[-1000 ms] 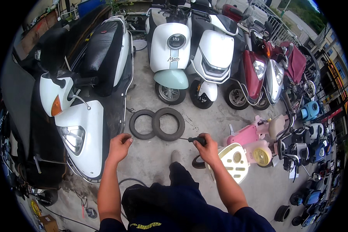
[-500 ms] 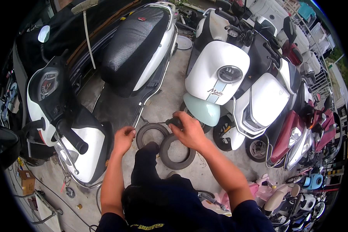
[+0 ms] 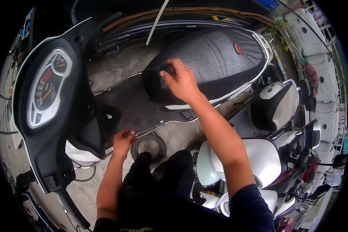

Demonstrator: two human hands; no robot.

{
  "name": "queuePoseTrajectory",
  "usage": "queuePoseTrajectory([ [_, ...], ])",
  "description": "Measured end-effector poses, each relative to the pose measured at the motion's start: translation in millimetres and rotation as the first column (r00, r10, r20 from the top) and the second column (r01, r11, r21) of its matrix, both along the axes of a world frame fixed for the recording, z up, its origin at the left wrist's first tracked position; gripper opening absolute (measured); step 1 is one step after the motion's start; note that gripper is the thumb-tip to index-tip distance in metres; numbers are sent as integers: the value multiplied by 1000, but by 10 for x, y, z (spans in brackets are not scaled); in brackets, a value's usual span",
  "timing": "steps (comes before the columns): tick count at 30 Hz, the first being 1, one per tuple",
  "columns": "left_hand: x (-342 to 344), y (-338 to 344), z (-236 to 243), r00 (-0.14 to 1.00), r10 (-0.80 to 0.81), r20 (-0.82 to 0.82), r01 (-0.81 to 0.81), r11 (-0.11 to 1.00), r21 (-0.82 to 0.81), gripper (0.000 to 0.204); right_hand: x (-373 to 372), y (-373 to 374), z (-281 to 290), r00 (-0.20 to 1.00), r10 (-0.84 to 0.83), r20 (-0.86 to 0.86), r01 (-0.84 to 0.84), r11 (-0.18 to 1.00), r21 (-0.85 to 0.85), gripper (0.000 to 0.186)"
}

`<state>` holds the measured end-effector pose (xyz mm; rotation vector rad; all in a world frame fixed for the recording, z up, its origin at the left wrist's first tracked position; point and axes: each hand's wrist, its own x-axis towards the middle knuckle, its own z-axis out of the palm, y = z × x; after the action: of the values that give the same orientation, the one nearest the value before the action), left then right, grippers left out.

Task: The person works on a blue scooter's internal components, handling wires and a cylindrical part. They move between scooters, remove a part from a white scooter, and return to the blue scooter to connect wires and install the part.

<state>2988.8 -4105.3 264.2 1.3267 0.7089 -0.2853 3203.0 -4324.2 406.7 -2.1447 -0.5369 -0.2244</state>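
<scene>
My right hand point(image 3: 180, 81) is closed round the dark handle point(image 3: 167, 69) of a tool that looks like a screwdriver; its shaft is lost against the black seat. That hand is over the front end of the scooter's mesh-covered seat point(image 3: 205, 54). Lower and to the left, my left hand point(image 3: 123, 142) has its thumb and fingers pressed together. Anything between its fingertips is too small to make out. It is beside the edge of the scooter's dark footboard point(image 3: 137, 101), above a tyre point(image 3: 161, 144) on the ground.
The scooter's dashboard point(image 3: 50, 89) and handlebar grip point(image 3: 74, 210) take up the left side. To my right stand a white scooter with a pale green mudguard point(image 3: 207, 168) and several others. A pale pole point(image 3: 157, 22) slants down behind the seat.
My view has turned left toward the nearer scooter. My right hand has gone from above the tyres to over the seat, still gripping the dark handle. My left hand remains beside the footboard.
</scene>
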Motion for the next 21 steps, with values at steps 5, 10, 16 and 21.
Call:
queuePoseTrajectory([
  [5, 217, -348, -518, 953, 192, -234, -242, 948, -208, 31, 992, 325, -436, 985, 145, -90, -157, 977, -144, 33],
  [10, 1075, -1035, -1513, 838, 398, -372, -520, 789, -327, 38, 1659, 571, -938, 969, 246, -22, -244, 943, -228, 35],
  [16, 1708, -1553, -2982, 660, 665, -350, -646, 263, -717, 39, 1660, 661, -1324, 877, 470, 98, -453, 878, -156, 30],
  [21, 2058, -1511, -2992, 601, 691, -401, -692, 198, -694, 43, 1648, 599, -1274, 881, 463, -95, -464, 886, 10, 22],
])
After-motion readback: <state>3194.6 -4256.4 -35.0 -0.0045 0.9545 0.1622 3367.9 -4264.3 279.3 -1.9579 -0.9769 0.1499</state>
